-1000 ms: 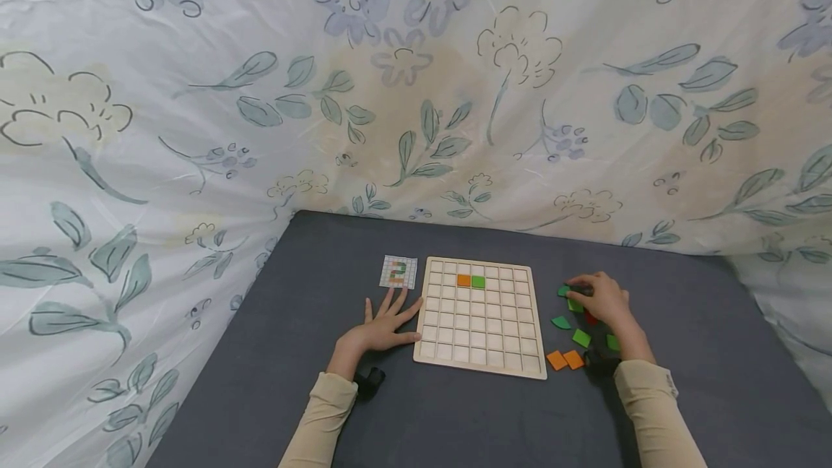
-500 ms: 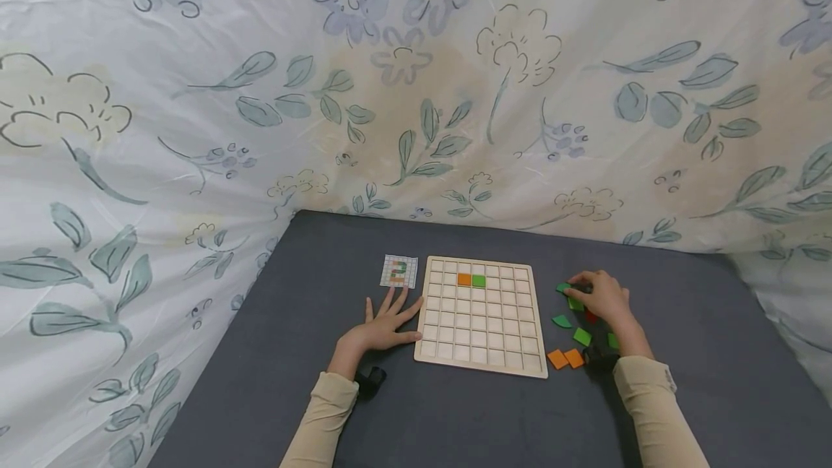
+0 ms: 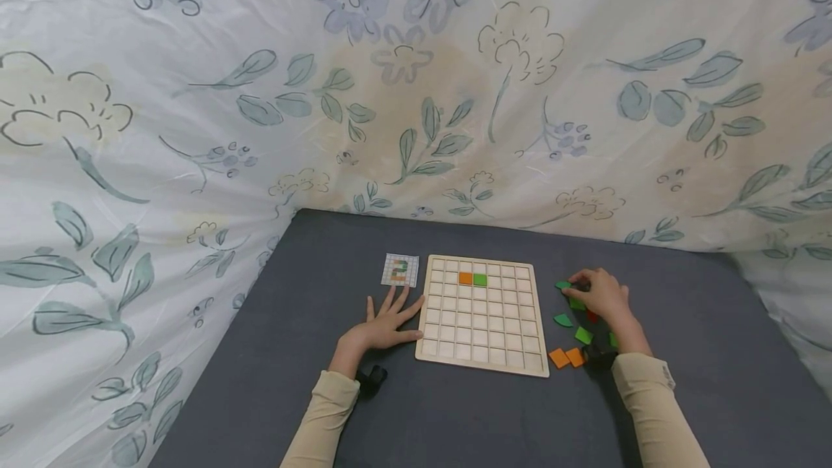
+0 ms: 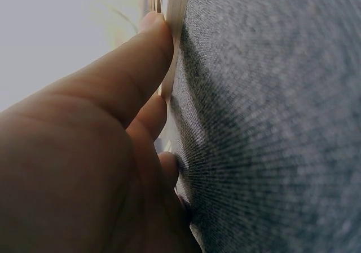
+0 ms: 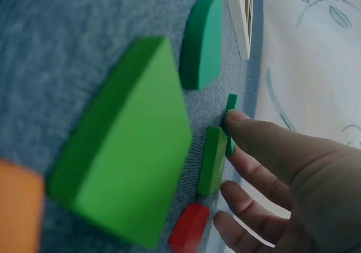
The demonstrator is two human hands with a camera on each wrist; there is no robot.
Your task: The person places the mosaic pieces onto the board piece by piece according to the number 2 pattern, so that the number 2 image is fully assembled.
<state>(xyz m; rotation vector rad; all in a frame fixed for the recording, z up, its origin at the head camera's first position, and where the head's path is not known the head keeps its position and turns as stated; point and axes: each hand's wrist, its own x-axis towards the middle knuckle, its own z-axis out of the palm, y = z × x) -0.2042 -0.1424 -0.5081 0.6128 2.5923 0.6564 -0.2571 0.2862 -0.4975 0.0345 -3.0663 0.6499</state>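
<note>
- So the right hand (image 3: 601, 296), right of center in the head view, had its thumb and fingers (image 5: 259, 177) narrowed in a pinch on a dark green piece (image 3: 562, 285); the right wrist view showed it edge-on, just right of center.
- Just beside that pinch sat a light green tile (image 3: 577, 304), couldn't tell if it was touching, and a red piece (image 3: 592, 315) was partly tucked under the hand.
- The left hand (image 3: 382, 327), left of center, was spread wide and holding nothing; its thumb and index finger touched the left edge of the wooden grid board (image 3: 481, 338), middle of the frame.
- A little card with a colored "2" (image 3: 399, 271) lay upper left of that board, other left fingertips right at its lower edge.
- On the board, an orange tile (image 3: 466, 278) and a green tile (image 3: 480, 279) sat side by side, second row from the top.
- Farther down on the right: a curved green piece (image 3: 562, 321), a loose green tile (image 3: 583, 336) and two orange tiles (image 3: 560, 358) near the board's lower right corner.
- All of it lay on a dark gray desk (image 3: 481, 417), with a floral cloth (image 3: 416, 92) filling the top.
</note>
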